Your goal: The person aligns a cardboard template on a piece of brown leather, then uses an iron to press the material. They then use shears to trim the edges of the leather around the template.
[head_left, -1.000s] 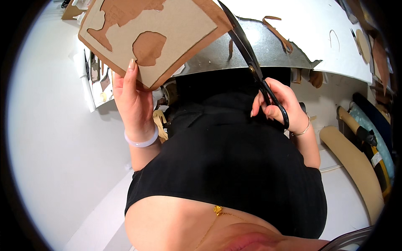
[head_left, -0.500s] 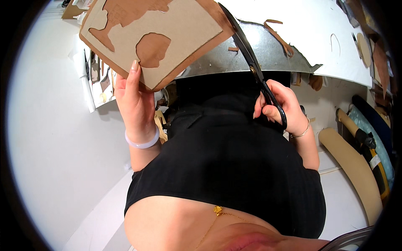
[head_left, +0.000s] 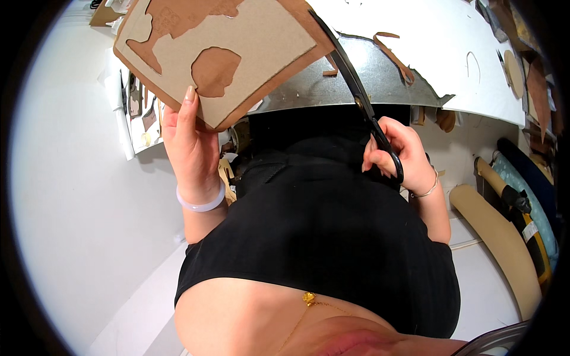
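Note:
My left hand (head_left: 191, 145) grips the lower corner of a brown leather sheet (head_left: 252, 113), thumb on top and fingers underneath. Lying on the leather is a beige cardboard piece (head_left: 261, 53) with irregular cutouts that show brown through them. In my right hand (head_left: 405, 151) is a pair of black scissors (head_left: 355, 89), with fingers through the handle loops. Its blades meet the leather's right edge and look nearly closed. Beside the blades, a narrow brown strip (head_left: 331, 64) hangs near that edge; whether it is still joined to the sheet is unclear.
The white worktable (head_left: 439, 53) has a grey metal plate (head_left: 297, 89) at its near edge. A curled leather strip (head_left: 395, 56) lies on it. Rolled materials (head_left: 499, 243) stand at the right. Tools and scraps fill a shelf (head_left: 145, 113) at the left.
The scissors' tips have dropped slightly along the leather's right edge, and the blades look more closed. More of the narrow brown strip shows beside them. My left hand has barely moved.

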